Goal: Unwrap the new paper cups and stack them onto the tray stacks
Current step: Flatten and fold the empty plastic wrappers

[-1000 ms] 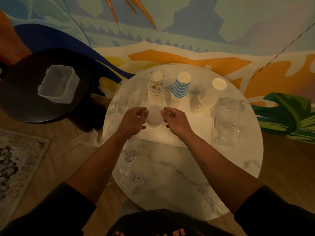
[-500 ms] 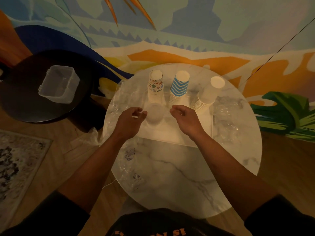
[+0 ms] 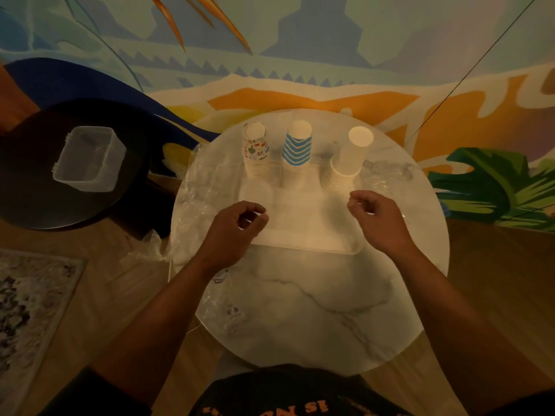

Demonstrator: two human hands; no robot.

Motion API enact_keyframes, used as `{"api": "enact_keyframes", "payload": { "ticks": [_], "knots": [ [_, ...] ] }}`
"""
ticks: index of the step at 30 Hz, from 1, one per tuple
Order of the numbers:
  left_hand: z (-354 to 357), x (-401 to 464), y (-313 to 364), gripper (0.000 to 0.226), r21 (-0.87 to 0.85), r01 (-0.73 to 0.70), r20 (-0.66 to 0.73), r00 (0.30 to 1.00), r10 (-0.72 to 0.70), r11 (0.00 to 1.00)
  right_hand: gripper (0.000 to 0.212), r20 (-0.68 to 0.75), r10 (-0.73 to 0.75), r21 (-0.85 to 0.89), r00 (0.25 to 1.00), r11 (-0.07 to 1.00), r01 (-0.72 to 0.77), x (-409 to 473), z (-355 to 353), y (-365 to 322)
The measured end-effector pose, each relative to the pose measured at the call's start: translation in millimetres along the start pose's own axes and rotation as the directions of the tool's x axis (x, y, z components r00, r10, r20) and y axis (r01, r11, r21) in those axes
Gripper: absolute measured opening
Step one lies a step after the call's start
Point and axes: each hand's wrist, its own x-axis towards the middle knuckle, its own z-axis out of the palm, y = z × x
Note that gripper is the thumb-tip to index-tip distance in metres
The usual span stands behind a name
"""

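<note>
- The left hand (image 3: pixel 231 228) is hovering over the near left part of the tray (image 3: pixel 303 240), fingers loosely curled, holding nothing I can make out.
- The right hand (image 3: pixel 380 222) is hanging over the tray's right end, fingers likewise curled and seemingly empty.
- Three cup stacks are standing along the tray's far edge at centre frame: the patterned stack (image 3: pixel 255 151), the blue-striped stack (image 3: pixel 296 153) and the plain white stack (image 3: pixel 345 163), which is leaning.
- Crumpled clear wrap (image 3: pixel 198 187) is lying on the marble table (image 3: pixel 300 310), left of the tray.
</note>
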Motion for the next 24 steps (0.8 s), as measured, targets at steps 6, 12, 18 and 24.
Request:
{"api": "enact_keyframes", "payload": {
  "ticks": [6, 12, 18, 24],
  "knots": [
    [22.7, 2.7, 11.8, 0.009, 0.022, -0.036, 0.089, 0.995, 0.034, 0.999, 0.055, -0.150, 0.091, -0.226, 0.985, 0.966, -0.123, 4.6, -32.3, 53.1],
    [47.5, 3.8, 20.4, 0.011, 0.018, -0.006, 0.128, 0.992, 0.003, 1.000, 0.084, -0.115, 0.258, -0.256, 0.959, 0.925, -0.280, 11.7, -36.7, 97.6],
    [66.1, 5.0, 24.1, 0.012, -0.004, 0.052, 0.134, 0.990, -0.051, 0.999, 0.080, -0.078, 0.252, -0.261, 0.965, 0.929, -0.263, 15.8, -31.7, 112.9],
    [80.9, 6.1, 30.6, 0.012, -0.019, 0.052, 0.172, 0.984, -0.048, 0.998, 0.051, -0.093, 0.171, -0.283, 0.981, 0.940, -0.191, 12.8, -31.3, 113.6]
  ]
}}
